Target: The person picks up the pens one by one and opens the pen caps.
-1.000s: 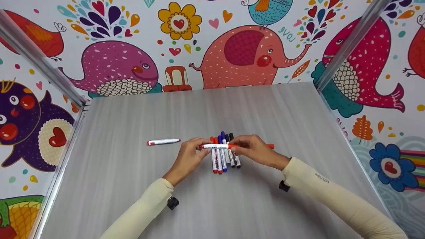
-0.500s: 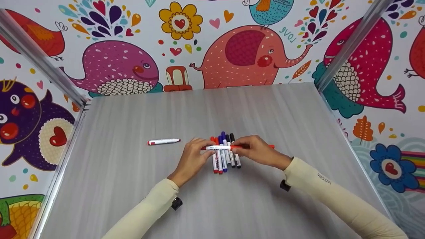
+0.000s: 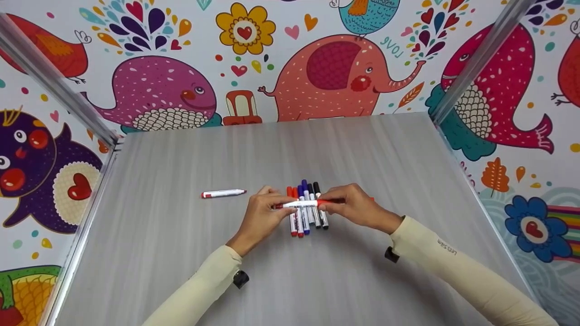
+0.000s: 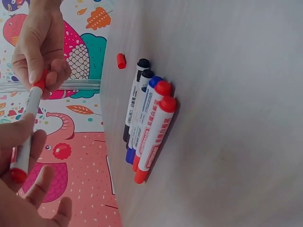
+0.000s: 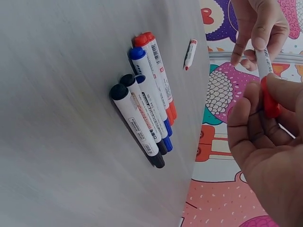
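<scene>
Between my two hands is a white-bodied marker (image 3: 302, 203) with a red cap, held level above a row of other markers. My left hand (image 3: 262, 213) pinches the barrel near its red end, seen with the last fingers spread in the left wrist view. On the other end, my right hand (image 3: 358, 207) grips the red cap (image 5: 270, 100) between thumb and fingers. Below them several capped markers (image 4: 150, 127) lie side by side on the table, in red, blue and black. An uncapped red marker (image 3: 223, 194) lies apart to the left, its tip pointing right.
A loose red cap (image 4: 121, 61) rests on the table beyond the row, mostly hidden behind my right hand in the head view. The grey wood-grain table (image 3: 190, 158) meets patterned walls (image 3: 253, 72) at the back and sides, with metal posts (image 3: 480, 63) at the corners.
Both hands have brought the held marker slightly nearer to me. My left hand has shifted a little right along with it. The markers on the table have stayed in place.
</scene>
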Motion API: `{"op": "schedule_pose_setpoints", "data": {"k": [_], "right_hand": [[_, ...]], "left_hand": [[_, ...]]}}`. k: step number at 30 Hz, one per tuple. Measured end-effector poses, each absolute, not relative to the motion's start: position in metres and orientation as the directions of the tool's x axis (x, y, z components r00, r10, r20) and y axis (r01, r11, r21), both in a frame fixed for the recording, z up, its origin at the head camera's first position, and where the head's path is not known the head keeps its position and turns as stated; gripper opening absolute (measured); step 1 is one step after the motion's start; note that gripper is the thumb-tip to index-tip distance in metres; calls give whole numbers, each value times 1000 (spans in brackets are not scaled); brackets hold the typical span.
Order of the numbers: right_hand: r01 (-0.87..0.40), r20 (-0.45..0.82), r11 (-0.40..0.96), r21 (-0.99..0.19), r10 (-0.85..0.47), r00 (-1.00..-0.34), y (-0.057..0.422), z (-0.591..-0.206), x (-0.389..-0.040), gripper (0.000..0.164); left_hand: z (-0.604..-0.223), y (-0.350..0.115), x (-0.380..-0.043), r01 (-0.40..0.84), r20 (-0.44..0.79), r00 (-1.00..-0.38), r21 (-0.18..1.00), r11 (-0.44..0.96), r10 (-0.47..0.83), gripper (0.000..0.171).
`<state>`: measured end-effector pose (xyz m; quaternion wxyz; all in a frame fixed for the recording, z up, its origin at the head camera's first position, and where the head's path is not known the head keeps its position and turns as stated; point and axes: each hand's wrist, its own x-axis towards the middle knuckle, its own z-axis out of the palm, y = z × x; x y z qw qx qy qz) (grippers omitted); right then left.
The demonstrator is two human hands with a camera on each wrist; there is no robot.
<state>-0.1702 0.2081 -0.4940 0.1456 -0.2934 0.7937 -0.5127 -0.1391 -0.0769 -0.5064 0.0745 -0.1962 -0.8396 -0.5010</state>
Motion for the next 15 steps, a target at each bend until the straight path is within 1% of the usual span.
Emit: {"op": "schedule_pose_setpoints", "data": {"k": [3, 11, 15], "right_hand": [[-391, 127, 305, -868, -626, -769, 209, -496, -170, 21], [-504, 217, 338, -795, -617, -756, 206, -499, -166, 28], [-588, 292, 341, -733, -622, -726, 206, -500, -167, 26]], "left_hand": [[-505, -77, -138, 392, 309, -917, 819, 419, 254, 22], [-503, -75, -137, 404, 323, -913, 805, 434, 249, 22], [-504, -77, -137, 383, 302, -921, 817, 431, 246, 19]]}}
